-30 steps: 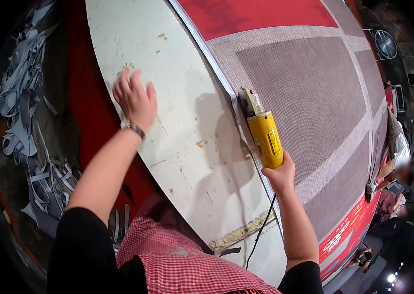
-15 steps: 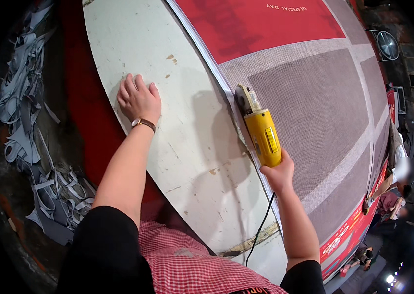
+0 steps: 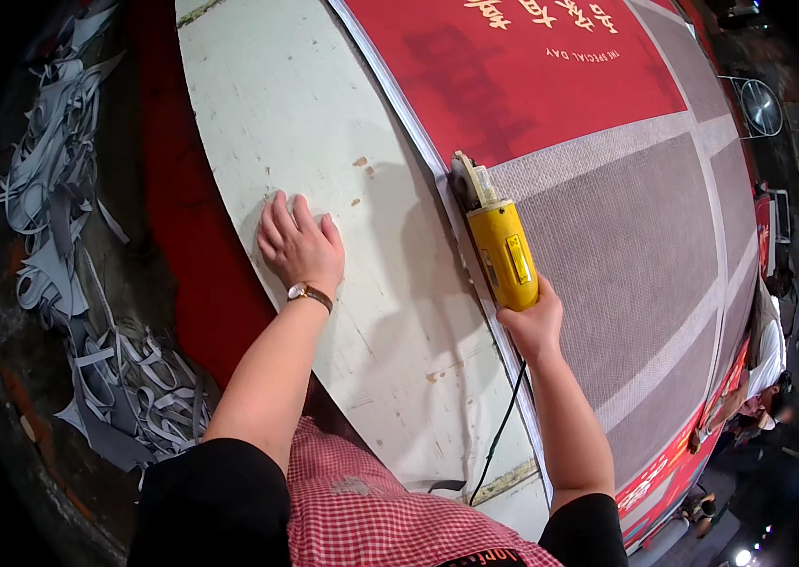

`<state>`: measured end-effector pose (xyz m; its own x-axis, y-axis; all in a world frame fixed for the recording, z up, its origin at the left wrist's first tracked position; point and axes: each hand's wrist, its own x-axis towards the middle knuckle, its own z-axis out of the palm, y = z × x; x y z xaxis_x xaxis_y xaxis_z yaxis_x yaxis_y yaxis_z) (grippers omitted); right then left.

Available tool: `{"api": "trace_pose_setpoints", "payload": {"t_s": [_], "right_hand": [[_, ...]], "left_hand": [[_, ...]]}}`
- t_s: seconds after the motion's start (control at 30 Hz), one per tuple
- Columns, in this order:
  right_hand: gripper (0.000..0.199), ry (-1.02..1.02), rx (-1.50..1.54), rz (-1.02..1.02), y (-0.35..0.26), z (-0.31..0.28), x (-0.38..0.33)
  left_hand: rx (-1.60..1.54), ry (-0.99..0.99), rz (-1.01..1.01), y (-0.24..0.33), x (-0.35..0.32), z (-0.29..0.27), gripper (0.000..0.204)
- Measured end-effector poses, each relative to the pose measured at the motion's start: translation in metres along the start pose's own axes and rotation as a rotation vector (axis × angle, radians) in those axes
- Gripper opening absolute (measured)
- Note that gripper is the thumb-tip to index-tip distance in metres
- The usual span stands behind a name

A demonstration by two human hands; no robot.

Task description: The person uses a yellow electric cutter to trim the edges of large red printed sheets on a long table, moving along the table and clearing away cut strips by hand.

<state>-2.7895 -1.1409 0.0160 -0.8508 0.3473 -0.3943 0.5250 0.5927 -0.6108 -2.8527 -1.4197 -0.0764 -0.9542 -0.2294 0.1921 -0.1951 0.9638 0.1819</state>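
Note:
My right hand [image 3: 536, 323] is wrapped round the rear of a yellow handheld electric cutter [image 3: 503, 248]. Its metal head points away from me, at the left edge of a large printed sheet [image 3: 622, 236] with grey woven-look panels and a red panel. A black cord [image 3: 502, 430] trails back from the tool toward me. My left hand [image 3: 303, 248], with a watch at the wrist, rests flat on the pale worn tabletop [image 3: 399, 331] near its left edge, fingers spread and nothing held. The blade's contact with the sheet is too small to make out.
Grey offcut strips [image 3: 59, 180] lie heaped on the floor at the left. Red cloth [image 3: 187, 246] hangs beside the table's left edge. A round metal fan [image 3: 759, 107] stands at the far right, and other people [image 3: 764, 373] are by the table's right side.
The cutter has moved forward along the sheet's left edge, its head now beside the red panel's corner. My left hand stays at the same spot on the table while the view shifts.

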Motion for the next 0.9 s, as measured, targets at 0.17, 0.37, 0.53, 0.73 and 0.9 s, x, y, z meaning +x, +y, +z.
{"api": "trace_pose_setpoints", "payload": {"t_s": [0.17,0.37,0.53,0.73,0.9], "right_hand": [[0.057,-0.021,-0.021,0.010,-0.029,0.011,0.026],[0.053,0.024,0.022,0.024,-0.070,0.030,0.054],[0.055,-0.001,0.012,0.069,-0.101,0.044,0.077],[0.062,-0.007,0.016,0.041,-0.138,0.062,0.108],[0.062,-0.038,0.042,0.052,-0.167,0.074,0.126]], "left_hand": [[-0.017,0.008,0.022,0.001,0.004,-0.003,0.048],[-0.164,-0.128,0.044,-0.007,0.005,-0.012,0.055],[-0.447,-0.319,0.099,-0.029,0.027,-0.038,0.059],[-0.297,0.037,0.267,-0.073,0.228,0.012,0.046],[0.073,0.161,0.109,-0.109,0.362,0.063,0.040]]}}
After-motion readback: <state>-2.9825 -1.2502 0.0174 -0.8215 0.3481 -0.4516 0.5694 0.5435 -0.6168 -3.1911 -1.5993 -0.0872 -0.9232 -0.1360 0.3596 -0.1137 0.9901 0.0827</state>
